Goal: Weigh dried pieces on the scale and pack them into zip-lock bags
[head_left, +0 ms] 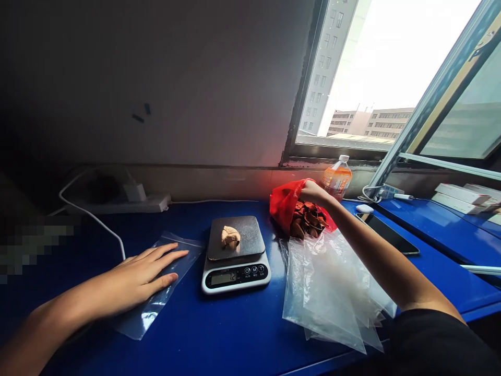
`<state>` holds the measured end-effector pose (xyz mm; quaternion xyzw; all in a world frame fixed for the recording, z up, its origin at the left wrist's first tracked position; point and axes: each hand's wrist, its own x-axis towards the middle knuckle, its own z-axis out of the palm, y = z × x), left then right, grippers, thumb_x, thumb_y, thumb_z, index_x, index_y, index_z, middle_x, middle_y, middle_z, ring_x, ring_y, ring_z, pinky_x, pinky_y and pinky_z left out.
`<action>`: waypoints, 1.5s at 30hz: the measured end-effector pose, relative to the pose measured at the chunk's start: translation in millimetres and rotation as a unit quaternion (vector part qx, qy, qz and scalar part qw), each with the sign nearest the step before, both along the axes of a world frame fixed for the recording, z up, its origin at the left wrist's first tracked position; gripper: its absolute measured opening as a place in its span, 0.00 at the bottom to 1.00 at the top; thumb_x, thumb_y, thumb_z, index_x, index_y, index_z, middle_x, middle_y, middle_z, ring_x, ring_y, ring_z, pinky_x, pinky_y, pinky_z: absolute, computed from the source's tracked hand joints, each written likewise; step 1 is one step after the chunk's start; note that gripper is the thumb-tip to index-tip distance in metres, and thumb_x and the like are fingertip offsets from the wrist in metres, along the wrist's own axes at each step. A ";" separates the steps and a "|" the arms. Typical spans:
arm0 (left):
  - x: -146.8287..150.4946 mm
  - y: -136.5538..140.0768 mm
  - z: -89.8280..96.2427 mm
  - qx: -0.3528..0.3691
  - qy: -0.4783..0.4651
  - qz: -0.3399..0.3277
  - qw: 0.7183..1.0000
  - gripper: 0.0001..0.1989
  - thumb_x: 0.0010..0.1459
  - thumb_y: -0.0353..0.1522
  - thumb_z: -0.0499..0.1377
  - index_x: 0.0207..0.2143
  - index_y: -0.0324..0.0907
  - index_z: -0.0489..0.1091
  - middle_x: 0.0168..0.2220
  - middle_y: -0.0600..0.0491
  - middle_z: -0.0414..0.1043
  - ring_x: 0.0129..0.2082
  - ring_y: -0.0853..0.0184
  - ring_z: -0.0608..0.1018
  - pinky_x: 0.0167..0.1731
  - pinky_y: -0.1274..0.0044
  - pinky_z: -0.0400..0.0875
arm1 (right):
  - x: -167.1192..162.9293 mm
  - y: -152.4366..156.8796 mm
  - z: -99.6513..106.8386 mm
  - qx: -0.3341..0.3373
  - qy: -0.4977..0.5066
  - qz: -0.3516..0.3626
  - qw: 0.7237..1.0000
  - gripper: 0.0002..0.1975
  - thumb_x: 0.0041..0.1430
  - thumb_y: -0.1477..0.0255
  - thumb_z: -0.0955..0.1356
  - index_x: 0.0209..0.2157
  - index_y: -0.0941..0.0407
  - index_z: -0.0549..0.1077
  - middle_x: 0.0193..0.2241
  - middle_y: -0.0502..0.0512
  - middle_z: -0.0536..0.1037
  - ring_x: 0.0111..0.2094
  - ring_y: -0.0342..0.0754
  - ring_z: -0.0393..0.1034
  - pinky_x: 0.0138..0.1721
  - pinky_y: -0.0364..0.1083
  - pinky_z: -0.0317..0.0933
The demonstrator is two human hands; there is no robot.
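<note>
My left hand lies flat with fingers spread on a clear zip bag left of the scale. A white digital kitchen scale with a steel plate stands in the middle; its display seems to read 7.2. On the plate sits one pale, curled, dried-looking piece. My right hand reaches into the mouth of a red plastic bag, which hides its fingers. Reddish-brown dried pieces show in that bag, below the hand.
Several clear plastic bags lie stacked under my right forearm. An orange drink bottle stands behind the red bag. A phone and a white earbud case lie at right. A power strip with a white cable is at back left.
</note>
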<state>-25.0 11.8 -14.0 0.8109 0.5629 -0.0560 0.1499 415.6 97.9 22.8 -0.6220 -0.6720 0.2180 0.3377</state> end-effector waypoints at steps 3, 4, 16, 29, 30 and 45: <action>4.4 -1.7 4.1 -0.002 0.006 0.007 1.000 0.31 0.60 0.51 0.49 0.65 0.57 0.53 0.68 0.56 0.48 0.67 0.49 0.50 0.63 0.53 0.51 | 13.9 -17.3 0.0 -0.044 0.015 0.050 0.998 0.07 0.54 0.72 0.69 0.30 0.62 0.76 0.31 0.56 0.78 0.32 0.48 0.72 0.32 0.44 0.65; 5.5 -2.1 5.1 -0.004 0.010 0.008 1.000 0.31 0.60 0.50 0.49 0.65 0.57 0.52 0.68 0.56 0.48 0.67 0.49 0.50 0.63 0.54 0.50 | 17.8 -24.1 -0.9 -0.055 0.023 0.066 0.996 0.07 0.52 0.73 0.67 0.27 0.62 0.76 0.28 0.56 0.78 0.30 0.47 0.72 0.31 0.43 0.65; 1.3 -2.1 2.5 -0.025 0.010 -0.019 0.999 0.34 0.60 0.55 0.45 0.66 0.58 0.50 0.69 0.54 0.44 0.68 0.50 0.47 0.63 0.53 0.47 | -26.1 -96.8 -22.7 0.360 -0.143 0.098 0.917 0.09 0.62 0.69 0.64 0.32 0.55 0.76 0.31 0.56 0.78 0.32 0.46 0.71 0.35 0.46 0.65; 10.1 -14.7 12.6 -0.009 0.023 -0.022 0.999 0.32 0.60 0.51 0.47 0.65 0.54 0.54 0.69 0.53 0.47 0.68 0.52 0.50 0.63 0.56 0.52 | -86.3 -69.0 -45.4 0.314 -0.272 0.225 0.881 0.14 0.64 0.74 0.62 0.49 0.56 0.72 0.38 0.59 0.79 0.37 0.48 0.73 0.39 0.47 0.68; 11.6 -16.0 14.0 -0.009 0.026 -0.025 0.999 0.32 0.60 0.50 0.47 0.65 0.54 0.54 0.68 0.53 0.48 0.68 0.52 0.51 0.63 0.57 0.52 | -77.7 -76.2 -38.6 0.318 -0.272 0.205 0.884 0.14 0.65 0.73 0.62 0.50 0.56 0.71 0.40 0.59 0.79 0.38 0.48 0.73 0.40 0.48 0.67; 11.2 -12.0 13.6 -0.016 0.020 -0.020 0.999 0.35 0.58 0.53 0.46 0.66 0.53 0.53 0.68 0.55 0.50 0.67 0.55 0.54 0.63 0.61 0.52 | 5.7 -162.5 -57.2 0.091 -0.342 0.161 0.921 0.19 0.61 0.77 0.59 0.53 0.55 0.69 0.51 0.62 0.75 0.51 0.53 0.70 0.51 0.54 0.66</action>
